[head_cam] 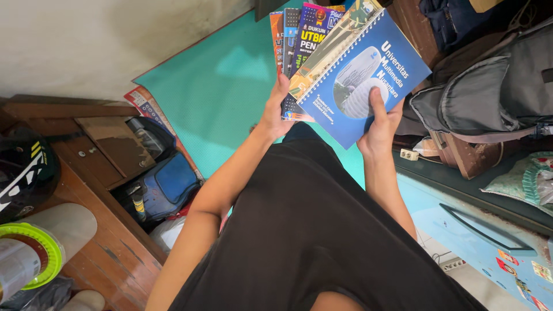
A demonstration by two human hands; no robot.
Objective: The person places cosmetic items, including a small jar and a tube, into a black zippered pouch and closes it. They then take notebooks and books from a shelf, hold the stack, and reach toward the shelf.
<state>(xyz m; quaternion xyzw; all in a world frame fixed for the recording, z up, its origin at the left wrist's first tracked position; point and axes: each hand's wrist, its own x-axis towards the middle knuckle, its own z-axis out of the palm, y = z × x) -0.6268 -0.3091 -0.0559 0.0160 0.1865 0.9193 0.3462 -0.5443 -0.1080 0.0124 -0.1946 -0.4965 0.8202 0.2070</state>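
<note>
Fanned stack of books point(311, 40) held at chest height over the teal floor mat point(224, 86), topped by a blue spiral-bound notebook point(363, 75).

Left hand point(276, 115): grip closed on the stack's lower left corner, fingers underneath, thumb side against the edge. Right hand point(380, 124): grip closed on the notebook's lower edge, thumb flat on the cover.

Handling, judged: several volumes, so moderately heavy together. Each is stiff enough to hold flat, but glossy covers slide on one another, and the fan is already splayed, so upper books could slip out if tilted. The wire spine gives a firm ridge; the best hold looks like both lower corners pinched through the whole thickness.

Room: open mat ahead and to the left. Grey backpack point(489, 98) and a brown case crowd the right side, just beside the notebook's corner. Wooden table point(92, 190) stands lower left, carrying a tape roll point(29, 259) and a dark helmet point(23, 173); a blue bag point(167, 184) sits beside it. White wall lies beyond the mat's far edge.
</note>
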